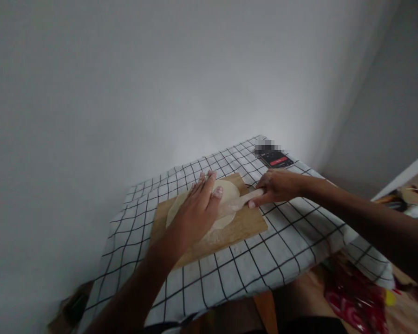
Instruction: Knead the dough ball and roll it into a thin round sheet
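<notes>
A flattened sheet of pale dough (230, 189) lies on a wooden board (252, 225). Across the dough runs a floury rolling pin (235, 204). My right hand (276, 185) is closed around the pin's handle at the board's right edge. My left hand (199, 207) lies over the dough and the other end of the pin, fingers stretched out and dusted with flour. It hides that end, so whether the palm presses on the pin or on the dough cannot be seen.
A white cloth with black checks (230, 273) covers the table under the board. Toward the back right lies a phone (277, 158) with a lit screen. A pale wall (160, 83) rises behind the table. Red plastic packaging (355, 297) is on the floor at lower right.
</notes>
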The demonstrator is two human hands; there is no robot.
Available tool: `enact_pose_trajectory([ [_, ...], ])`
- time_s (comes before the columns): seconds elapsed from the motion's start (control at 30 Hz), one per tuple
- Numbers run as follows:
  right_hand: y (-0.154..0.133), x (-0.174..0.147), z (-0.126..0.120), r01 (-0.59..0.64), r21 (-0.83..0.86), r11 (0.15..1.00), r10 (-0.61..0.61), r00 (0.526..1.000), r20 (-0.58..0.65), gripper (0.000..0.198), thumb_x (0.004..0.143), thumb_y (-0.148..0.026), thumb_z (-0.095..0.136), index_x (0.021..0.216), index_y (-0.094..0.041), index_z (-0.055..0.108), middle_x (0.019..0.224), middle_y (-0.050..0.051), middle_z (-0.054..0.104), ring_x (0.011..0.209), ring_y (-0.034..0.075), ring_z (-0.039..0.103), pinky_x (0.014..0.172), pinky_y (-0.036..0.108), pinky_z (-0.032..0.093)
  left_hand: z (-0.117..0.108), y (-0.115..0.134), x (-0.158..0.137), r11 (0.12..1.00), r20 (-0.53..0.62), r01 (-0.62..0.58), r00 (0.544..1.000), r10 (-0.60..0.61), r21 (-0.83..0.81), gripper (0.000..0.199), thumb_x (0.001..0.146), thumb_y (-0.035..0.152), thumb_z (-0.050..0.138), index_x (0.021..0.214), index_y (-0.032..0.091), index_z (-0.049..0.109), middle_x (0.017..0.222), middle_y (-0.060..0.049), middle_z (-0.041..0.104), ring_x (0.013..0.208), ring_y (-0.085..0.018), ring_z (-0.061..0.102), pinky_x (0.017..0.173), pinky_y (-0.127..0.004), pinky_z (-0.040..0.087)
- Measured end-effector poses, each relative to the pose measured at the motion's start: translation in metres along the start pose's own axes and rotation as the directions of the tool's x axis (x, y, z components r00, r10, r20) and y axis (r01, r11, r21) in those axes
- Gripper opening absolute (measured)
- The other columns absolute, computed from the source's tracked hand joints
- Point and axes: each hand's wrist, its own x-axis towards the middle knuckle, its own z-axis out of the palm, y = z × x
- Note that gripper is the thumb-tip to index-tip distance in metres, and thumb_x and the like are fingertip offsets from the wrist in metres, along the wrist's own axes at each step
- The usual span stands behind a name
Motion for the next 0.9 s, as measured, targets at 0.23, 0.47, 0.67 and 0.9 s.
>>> enact_pose_trajectory([
  [0.23,0.008,0.009,0.014,-0.042,-0.063,0.997,0.045,0.997,0.056,0.083,0.074,-0.094,0.037,0.071,-0.019,0.072,0.063,0.008,0.065,0.059,0.019,0.059,0.053,0.028,0.032,0.052,-0.019,0.013,0.989,0.009,0.079,0.997,-0.081,0.126,0.059,0.106,0.040,0.022,0.155,0.008,0.026,0.162,-0.021,0.025,0.151,-0.034,0.017,0.118,-0.062,0.023],
  [0.47,0.005,-0.013,0.021,0.007,-0.093,0.996,-0.009,1.000,-0.022,0.065,0.074,-0.086,0.053,0.075,-0.025,0.073,0.064,0.006,0.067,0.062,0.023,0.063,0.054,0.030,0.028,0.056,0.015,-0.020,0.961,-0.162,0.032,0.987,0.013,0.273,0.056,0.104,0.038,0.032,0.153,0.009,0.032,0.161,-0.016,0.030,0.152,-0.030,0.017,0.123,-0.058,0.016],
  [0.67,0.004,-0.047,0.035,0.039,-0.066,0.997,-0.043,0.998,-0.051,0.047,0.086,-0.069,0.058,0.076,-0.024,0.067,0.061,0.005,0.066,0.059,0.021,0.064,0.056,0.030,0.034,0.053,0.049,-0.061,0.980,-0.183,-0.033,0.981,0.070,0.199,0.062,0.102,0.046,0.036,0.154,0.014,0.031,0.164,-0.010,0.026,0.153,-0.027,0.016,0.125,-0.052,0.020],
  [0.9,-0.011,-0.019,0.033,-0.016,-0.089,0.996,0.005,0.993,-0.120,0.054,0.091,-0.070,0.049,0.077,-0.022,0.070,0.059,0.002,0.064,0.056,0.017,0.060,0.054,0.027,0.032,0.026,-0.001,-0.031,0.982,-0.150,-0.029,0.987,0.059,0.189,0.059,0.104,0.047,0.028,0.150,0.011,0.036,0.159,-0.014,0.037,0.151,-0.029,0.023,0.122,-0.053,0.024],
])
